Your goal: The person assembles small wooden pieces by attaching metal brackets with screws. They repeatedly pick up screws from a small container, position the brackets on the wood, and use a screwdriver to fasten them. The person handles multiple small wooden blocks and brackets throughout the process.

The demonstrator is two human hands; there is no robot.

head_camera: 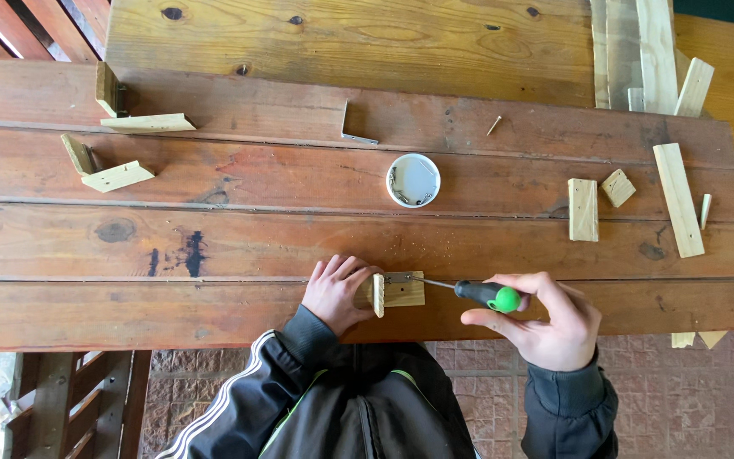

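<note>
My left hand point(337, 291) presses against a small L-shaped pair of pale wood blocks point(398, 293) near the table's front edge. A metal corner bracket point(397, 277) sits on the blocks. My right hand point(545, 319) grips a screwdriver with a black and green handle point(486, 296); its thin shaft points left and its tip meets the bracket. Both sleeves are dark, the left one with white stripes.
A round white lid with several screws point(413, 180) lies mid-table. A loose metal bracket point(352, 127) and a nail point(494, 126) lie further back. Two finished L-shaped block pairs point(108, 170) sit at the left. Wood offcuts point(677, 200) are scattered at the right. The plank table point(214, 238) ends at the front.
</note>
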